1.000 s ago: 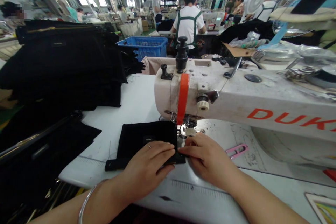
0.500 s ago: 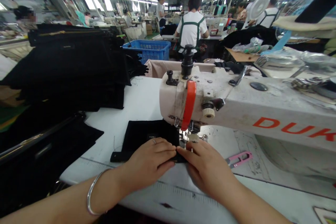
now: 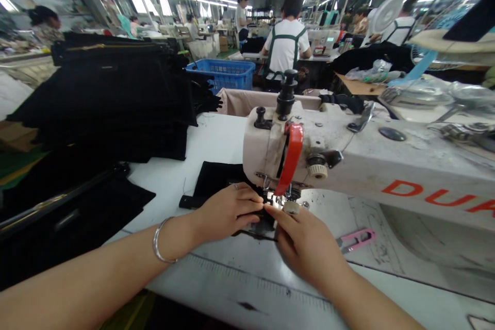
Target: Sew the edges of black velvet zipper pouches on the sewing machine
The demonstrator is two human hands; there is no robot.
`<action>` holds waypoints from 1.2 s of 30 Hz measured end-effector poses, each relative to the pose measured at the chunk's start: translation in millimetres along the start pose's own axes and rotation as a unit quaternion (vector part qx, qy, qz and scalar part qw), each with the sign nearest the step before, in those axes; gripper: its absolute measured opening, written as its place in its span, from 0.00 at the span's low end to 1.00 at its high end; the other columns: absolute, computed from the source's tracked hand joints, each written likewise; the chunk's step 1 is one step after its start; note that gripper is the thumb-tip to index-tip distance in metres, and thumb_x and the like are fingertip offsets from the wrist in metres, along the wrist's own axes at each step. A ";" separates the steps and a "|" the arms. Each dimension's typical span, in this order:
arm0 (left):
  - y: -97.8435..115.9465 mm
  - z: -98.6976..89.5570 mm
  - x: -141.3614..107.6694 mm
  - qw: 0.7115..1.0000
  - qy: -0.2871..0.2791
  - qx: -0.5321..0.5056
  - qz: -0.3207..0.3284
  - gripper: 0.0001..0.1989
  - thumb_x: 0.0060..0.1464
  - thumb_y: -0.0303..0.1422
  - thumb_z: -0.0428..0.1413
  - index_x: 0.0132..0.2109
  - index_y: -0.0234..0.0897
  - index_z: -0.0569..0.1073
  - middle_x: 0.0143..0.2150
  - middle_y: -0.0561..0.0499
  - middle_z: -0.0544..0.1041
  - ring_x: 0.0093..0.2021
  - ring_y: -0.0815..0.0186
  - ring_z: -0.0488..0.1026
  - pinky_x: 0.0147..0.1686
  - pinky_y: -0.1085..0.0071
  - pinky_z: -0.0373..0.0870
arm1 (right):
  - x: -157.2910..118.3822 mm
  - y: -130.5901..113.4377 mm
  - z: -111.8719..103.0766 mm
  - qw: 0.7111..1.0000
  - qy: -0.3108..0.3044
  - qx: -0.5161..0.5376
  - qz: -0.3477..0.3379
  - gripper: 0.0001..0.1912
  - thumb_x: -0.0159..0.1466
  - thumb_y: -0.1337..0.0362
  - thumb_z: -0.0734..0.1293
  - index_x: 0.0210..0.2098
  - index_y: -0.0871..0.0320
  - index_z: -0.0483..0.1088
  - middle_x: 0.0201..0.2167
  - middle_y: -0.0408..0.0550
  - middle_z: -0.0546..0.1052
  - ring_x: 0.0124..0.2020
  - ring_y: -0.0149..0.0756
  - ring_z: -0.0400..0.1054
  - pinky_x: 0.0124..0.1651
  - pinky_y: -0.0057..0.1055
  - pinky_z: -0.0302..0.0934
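Observation:
A black fabric piece point(image 3: 216, 178) lies on the pale sewing table, its inner edge at the presser foot point(image 3: 275, 200) of an industrial sewing machine point(image 3: 348, 162). My left hand point(image 3: 230, 211) is closed on this fabric just left of the foot, fingers together and thumb below. Close in front of the foot, my right hand point(image 3: 307, 245) grips the fabric edge, its index fingertip meeting the left fingertips. Some of the right fingers are hidden behind the hand. Pink-handled thread snips point(image 3: 359, 240) lie to the right of that hand.
Black fabric pieces with zips form a tall stack point(image 3: 112, 93) at left, with more point(image 3: 69, 206) hanging nearer. Behind the table are a pink cloth-lined bin point(image 3: 240, 103) and a blue crate point(image 3: 232, 75). A co-worker point(image 3: 286, 44) sits beyond, facing away.
The black fabric has shifted away from me and swung round, with its near edge now at the foot. My left hand and forearm have moved forward with it; the view has tilted slightly.

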State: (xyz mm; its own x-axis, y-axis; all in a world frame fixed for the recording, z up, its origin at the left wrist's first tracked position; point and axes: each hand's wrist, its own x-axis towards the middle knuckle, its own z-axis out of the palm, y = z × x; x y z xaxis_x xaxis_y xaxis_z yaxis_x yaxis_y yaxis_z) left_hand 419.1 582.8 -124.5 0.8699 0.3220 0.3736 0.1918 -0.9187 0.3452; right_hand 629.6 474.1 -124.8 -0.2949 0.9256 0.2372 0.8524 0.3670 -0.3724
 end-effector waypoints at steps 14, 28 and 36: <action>18.6 0.1 -0.4 0.993 0.031 -0.045 -0.102 0.06 0.57 0.26 0.61 0.43 0.38 0.78 0.45 0.52 0.80 0.48 0.65 0.74 0.52 0.66 0.70 | 1.1 8.2 -2.8 0.995 0.079 0.041 -0.038 0.06 0.67 0.69 0.63 0.42 0.59 0.71 0.40 0.52 0.76 0.43 0.44 0.66 0.45 0.42 0.64; 13.8 9.8 10.4 0.990 0.096 -0.014 -0.102 0.03 0.57 0.25 0.60 0.37 0.37 0.78 0.40 0.51 0.80 0.42 0.65 0.76 0.47 0.68 0.72 | 3.2 8.6 6.6 0.994 0.082 0.040 -0.062 0.13 0.68 0.71 0.61 0.49 0.59 0.73 0.47 0.56 0.76 0.47 0.46 0.69 0.47 0.45 0.68; 4.8 11.3 15.8 0.988 0.091 0.008 -0.126 0.02 0.56 0.26 0.61 0.36 0.38 0.78 0.39 0.51 0.80 0.42 0.62 0.76 0.46 0.66 0.72 | 5.0 9.1 6.5 0.997 0.061 0.028 -0.034 0.17 0.68 0.71 0.62 0.55 0.57 0.70 0.51 0.56 0.74 0.51 0.48 0.67 0.50 0.48 0.68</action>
State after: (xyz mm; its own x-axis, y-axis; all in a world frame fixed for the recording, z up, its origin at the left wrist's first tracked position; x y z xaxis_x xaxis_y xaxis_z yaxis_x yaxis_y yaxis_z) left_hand 438.8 580.9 -126.7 0.6976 0.5759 0.4263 0.4009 -0.8069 0.4339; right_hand 633.0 482.7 -132.8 -0.2930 0.8814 0.3704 0.8054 0.4363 -0.4011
